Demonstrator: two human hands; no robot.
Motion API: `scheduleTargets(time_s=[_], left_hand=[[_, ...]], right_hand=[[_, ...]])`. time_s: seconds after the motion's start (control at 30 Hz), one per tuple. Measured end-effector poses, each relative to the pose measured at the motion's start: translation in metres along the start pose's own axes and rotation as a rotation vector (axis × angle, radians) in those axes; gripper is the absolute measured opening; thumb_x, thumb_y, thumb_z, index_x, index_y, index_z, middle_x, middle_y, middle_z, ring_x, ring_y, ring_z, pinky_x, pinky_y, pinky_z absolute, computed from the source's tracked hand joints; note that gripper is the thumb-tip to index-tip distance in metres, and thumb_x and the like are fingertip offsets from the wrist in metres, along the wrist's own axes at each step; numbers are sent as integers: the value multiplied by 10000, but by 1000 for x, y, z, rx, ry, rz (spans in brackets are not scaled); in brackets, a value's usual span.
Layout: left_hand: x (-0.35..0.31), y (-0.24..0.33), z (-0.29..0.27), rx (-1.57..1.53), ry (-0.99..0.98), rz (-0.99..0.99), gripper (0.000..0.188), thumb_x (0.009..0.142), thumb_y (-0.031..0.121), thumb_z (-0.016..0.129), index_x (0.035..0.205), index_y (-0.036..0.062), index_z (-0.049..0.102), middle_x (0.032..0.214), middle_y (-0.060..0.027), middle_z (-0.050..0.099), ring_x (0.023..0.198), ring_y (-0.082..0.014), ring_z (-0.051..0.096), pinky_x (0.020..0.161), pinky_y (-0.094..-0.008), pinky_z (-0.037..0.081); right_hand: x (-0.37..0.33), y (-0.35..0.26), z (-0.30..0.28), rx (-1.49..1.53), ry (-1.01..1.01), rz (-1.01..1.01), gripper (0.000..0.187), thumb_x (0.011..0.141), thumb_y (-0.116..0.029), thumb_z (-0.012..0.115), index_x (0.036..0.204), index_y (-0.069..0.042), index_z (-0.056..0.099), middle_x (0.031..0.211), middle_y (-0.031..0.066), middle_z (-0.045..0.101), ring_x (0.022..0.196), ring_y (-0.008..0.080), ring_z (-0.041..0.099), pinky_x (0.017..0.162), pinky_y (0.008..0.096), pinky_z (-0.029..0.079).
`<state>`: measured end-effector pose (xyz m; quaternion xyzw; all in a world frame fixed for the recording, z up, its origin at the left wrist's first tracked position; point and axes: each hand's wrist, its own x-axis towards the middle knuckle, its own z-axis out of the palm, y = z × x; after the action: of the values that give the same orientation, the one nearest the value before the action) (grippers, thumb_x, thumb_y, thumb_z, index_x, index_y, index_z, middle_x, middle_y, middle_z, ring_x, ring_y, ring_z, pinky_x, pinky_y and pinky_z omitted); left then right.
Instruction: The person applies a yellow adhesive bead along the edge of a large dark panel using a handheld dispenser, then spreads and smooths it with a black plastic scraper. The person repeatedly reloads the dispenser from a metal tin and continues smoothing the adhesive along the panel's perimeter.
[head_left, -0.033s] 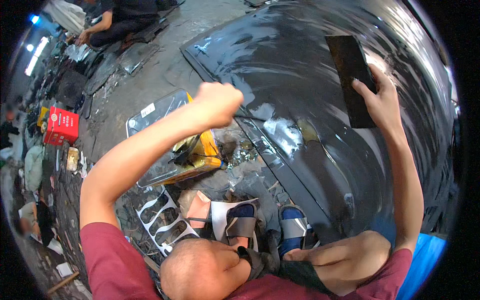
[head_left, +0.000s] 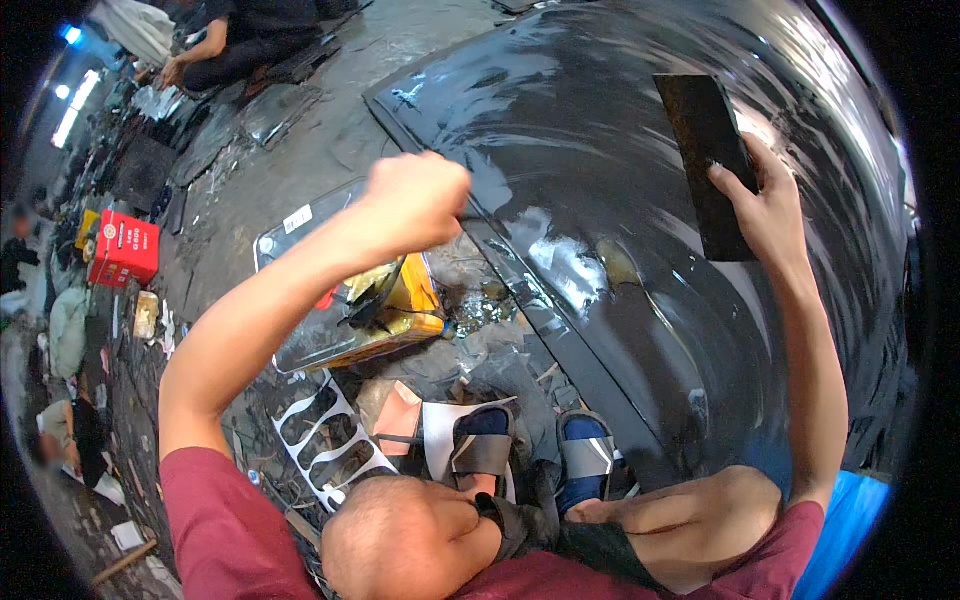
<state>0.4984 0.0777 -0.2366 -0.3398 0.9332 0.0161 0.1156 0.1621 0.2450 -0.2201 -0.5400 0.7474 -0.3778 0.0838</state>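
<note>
My right hand (head_left: 773, 210) grips a dark, flat rectangular plate (head_left: 703, 165) by its right edge, thumb on the near face. The plate is tilted above a large black sheet (head_left: 640, 380) with shiny, wet-looking streaks. My left hand (head_left: 418, 200) is a closed fist, raised over the floor near the sheet's left edge; whatever is inside it is hidden. Below my left forearm lies a square metal can (head_left: 412, 290) with yellow-orange sides. Its opening shows yellow stuff and a dark object I cannot make out. A yellowish smear (head_left: 617, 262) marks the sheet.
A white cut-out frame (head_left: 335, 450) and pinkish paper (head_left: 399, 415) lie left of my sandalled feet. Farther left stands a red box (head_left: 125, 248) among scattered scraps. At the top left another person (head_left: 250, 45) sits working. Blue material (head_left: 850, 530) shows at lower right.
My left fist has shifted left and slightly away from the sheet, uncovering more of its edge. My right hand and the plate have moved only a touch downward.
</note>
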Motion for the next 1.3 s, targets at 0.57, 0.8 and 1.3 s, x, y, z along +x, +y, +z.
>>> scheduleTargets(time_s=[0.57,0.8,1.3], left_hand=[[-218,-128,-26,-1271,1223,-432,89,908,96,753,941,93,671,818,7,661,709,-79,590,653,-227,401],[-240,-148,-6,-1429,1326,-473,104,923,112,748,959,95,652,857,7,662,728,-90,576,700,-248,416],[-215,-125,56,-1681,1087,-621,90,917,88,731,908,78,641,821,-19,652,667,-84,574,588,-225,415]], right_hand=[[-44,-154,210,-230,-540,-670,201,843,-160,639,1006,-53,688,899,158,752,858,347,747,694,485,596],[-55,-176,156,-245,-809,-491,343,810,-105,655,1149,-58,658,888,220,714,858,390,714,702,505,570],[-38,-189,219,157,-310,-979,434,806,-102,679,1225,-206,724,1238,15,734,958,222,699,789,385,519]])
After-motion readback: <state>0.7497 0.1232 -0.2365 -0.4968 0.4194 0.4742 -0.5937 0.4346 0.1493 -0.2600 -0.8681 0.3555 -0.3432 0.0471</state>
